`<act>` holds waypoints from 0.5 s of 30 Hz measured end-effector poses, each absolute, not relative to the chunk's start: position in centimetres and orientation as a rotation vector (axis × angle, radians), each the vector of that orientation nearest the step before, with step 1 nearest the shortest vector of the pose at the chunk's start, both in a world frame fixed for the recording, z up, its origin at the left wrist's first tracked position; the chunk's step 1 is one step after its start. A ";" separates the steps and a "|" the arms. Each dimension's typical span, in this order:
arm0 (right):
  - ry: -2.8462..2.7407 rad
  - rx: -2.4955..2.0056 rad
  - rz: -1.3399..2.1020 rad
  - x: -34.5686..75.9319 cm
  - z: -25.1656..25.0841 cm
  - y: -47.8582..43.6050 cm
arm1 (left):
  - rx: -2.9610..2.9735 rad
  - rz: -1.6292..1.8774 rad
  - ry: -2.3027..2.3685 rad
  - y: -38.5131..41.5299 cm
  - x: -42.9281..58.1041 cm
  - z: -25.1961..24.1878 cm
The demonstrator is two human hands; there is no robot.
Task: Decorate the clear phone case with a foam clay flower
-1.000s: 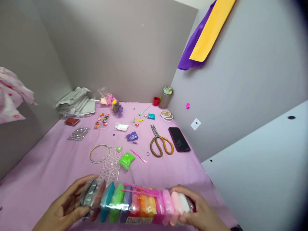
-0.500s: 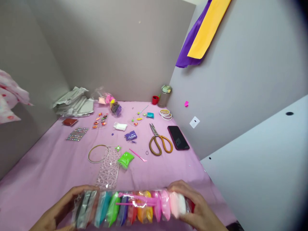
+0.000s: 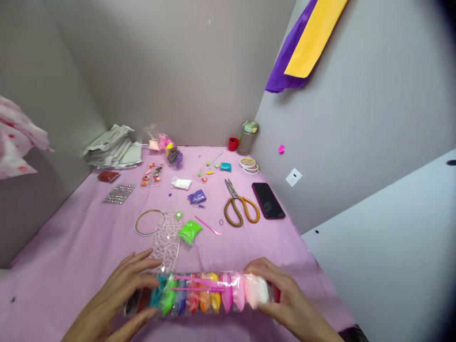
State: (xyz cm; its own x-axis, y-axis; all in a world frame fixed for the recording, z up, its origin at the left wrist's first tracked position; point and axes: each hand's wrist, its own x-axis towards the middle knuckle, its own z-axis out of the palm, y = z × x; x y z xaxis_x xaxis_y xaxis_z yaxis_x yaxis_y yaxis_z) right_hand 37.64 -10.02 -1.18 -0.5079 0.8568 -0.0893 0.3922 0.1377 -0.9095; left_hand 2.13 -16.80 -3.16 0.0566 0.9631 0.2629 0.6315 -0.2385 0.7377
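Note:
A long clear pack of modelling clay (image 3: 215, 299) lies across the near side of the cloth, filled with small bags in a row of colours. Pink plastic tools (image 3: 199, 289) show along its front. My left hand (image 3: 119, 297) spans the left end, fingers over the top and thumb below, covering the dark bags there. At the other end, my right hand (image 3: 281, 292) grips the pack beside the white bag. Just beyond the pack lies a clear patterned sheet (image 3: 166, 251). A green clay bag (image 3: 190, 232) rests near it.
Gold-handled scissors (image 3: 237, 204) and a phone (image 3: 268, 200) lie to the right. A bangle (image 3: 150, 222), a pink tool (image 3: 208, 225), a purple clay bag (image 3: 197, 196) and a white one (image 3: 181, 183) occupy the middle. Grey packets (image 3: 116, 149) and a bottle (image 3: 248, 137) stand at the back.
My left hand has shifted inward over the pack's left end, its fingers now spread across the top. The pack and my right hand sit slightly higher in view.

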 end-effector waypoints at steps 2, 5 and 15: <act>-1.968 -1.201 1.347 37.6 -1.4 -9.9 | 2.070 0.935 1.585 -16.2 2.6 -3.4; -1.972 -1.190 1.359 37.7 -1.5 -9.8 | 2.229 0.831 1.589 -15.5 3.2 -3.6; -2.006 -1.265 1.355 37.1 -1.0 -9.7 | 2.355 0.805 1.601 -14.5 6.7 -3.5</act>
